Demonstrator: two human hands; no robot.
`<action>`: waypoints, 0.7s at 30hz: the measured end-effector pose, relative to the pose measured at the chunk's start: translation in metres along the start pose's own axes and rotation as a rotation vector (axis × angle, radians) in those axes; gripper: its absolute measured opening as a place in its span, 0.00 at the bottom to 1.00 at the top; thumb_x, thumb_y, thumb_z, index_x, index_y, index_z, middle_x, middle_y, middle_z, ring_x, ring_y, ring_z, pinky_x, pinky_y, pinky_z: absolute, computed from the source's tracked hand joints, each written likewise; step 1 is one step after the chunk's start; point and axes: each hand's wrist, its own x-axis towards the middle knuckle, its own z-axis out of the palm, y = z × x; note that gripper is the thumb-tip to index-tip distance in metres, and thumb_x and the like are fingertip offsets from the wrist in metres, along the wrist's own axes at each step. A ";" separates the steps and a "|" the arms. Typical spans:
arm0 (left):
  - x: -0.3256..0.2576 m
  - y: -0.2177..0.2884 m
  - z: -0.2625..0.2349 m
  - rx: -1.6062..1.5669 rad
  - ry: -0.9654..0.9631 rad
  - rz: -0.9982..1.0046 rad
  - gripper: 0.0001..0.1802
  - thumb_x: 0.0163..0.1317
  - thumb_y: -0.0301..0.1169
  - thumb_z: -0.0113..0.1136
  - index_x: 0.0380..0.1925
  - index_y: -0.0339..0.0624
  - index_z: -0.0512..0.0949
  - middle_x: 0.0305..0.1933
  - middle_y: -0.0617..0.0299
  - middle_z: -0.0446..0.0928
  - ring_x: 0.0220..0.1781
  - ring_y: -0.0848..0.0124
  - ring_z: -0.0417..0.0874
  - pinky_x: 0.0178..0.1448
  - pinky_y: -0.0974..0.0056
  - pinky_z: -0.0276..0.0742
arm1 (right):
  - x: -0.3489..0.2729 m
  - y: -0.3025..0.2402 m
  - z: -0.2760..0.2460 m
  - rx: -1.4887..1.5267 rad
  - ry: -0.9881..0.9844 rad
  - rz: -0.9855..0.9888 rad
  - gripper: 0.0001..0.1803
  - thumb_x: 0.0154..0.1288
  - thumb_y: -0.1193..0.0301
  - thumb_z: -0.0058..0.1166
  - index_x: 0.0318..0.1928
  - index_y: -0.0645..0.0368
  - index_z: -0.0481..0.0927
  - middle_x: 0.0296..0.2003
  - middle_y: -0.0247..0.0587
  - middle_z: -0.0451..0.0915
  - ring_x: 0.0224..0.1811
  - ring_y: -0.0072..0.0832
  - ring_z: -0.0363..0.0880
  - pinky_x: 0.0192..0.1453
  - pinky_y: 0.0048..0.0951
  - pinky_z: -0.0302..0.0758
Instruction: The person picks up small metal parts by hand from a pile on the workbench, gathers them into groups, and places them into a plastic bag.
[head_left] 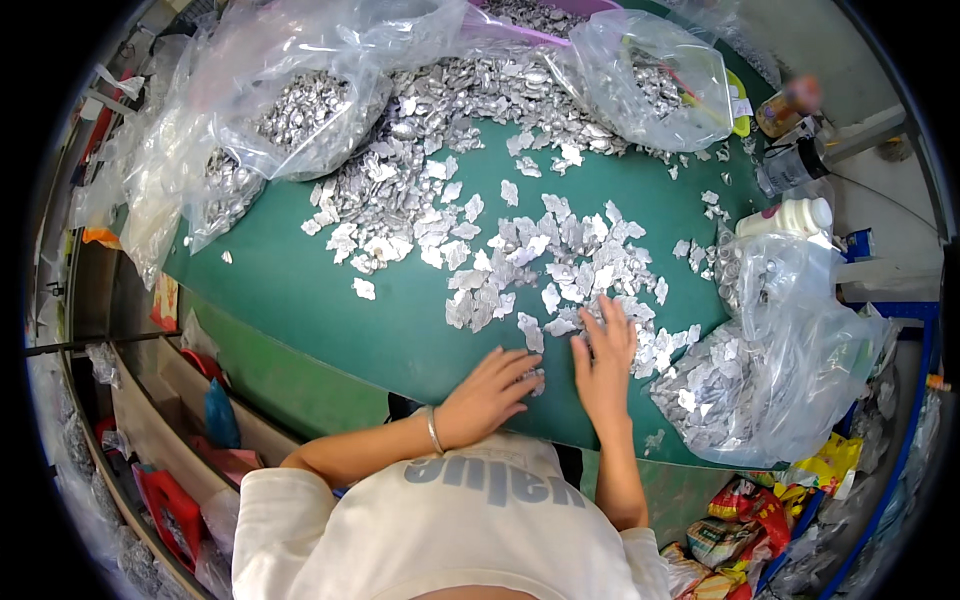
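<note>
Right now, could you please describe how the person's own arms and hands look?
The left hand and right hand are gloveless. A silvery bangle circles the left wrist; the right wrist shows none. Short white sleeves leave both forearms bare.

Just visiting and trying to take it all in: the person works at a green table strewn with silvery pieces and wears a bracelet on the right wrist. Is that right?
Not quite: the head view shows the bracelet on the left wrist, not the right. The green table is indeed strewn with silvery pieces.
</note>
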 end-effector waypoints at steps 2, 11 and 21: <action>-0.001 -0.008 -0.003 0.042 0.023 0.003 0.22 0.53 0.26 0.62 0.50 0.43 0.74 0.59 0.56 0.70 0.63 0.58 0.67 0.64 0.50 0.60 | 0.003 0.008 -0.008 0.102 0.102 0.075 0.14 0.59 0.75 0.55 0.47 0.61 0.79 0.56 0.48 0.71 0.61 0.47 0.66 0.66 0.46 0.57; 0.002 -0.015 -0.007 0.018 0.110 -0.089 0.18 0.54 0.19 0.56 0.46 0.43 0.77 0.44 0.59 0.72 0.45 0.61 0.71 0.48 0.61 0.62 | 0.056 0.039 0.003 -0.321 0.068 0.098 0.09 0.52 0.70 0.65 0.32 0.57 0.79 0.34 0.36 0.75 0.39 0.35 0.70 0.42 0.36 0.61; 0.014 -0.010 -0.012 0.057 0.087 -0.192 0.14 0.50 0.27 0.66 0.38 0.43 0.77 0.40 0.60 0.71 0.44 0.61 0.71 0.44 0.62 0.62 | 0.056 0.036 -0.005 -0.286 0.115 0.067 0.07 0.51 0.73 0.65 0.29 0.57 0.79 0.31 0.37 0.76 0.39 0.35 0.71 0.44 0.36 0.61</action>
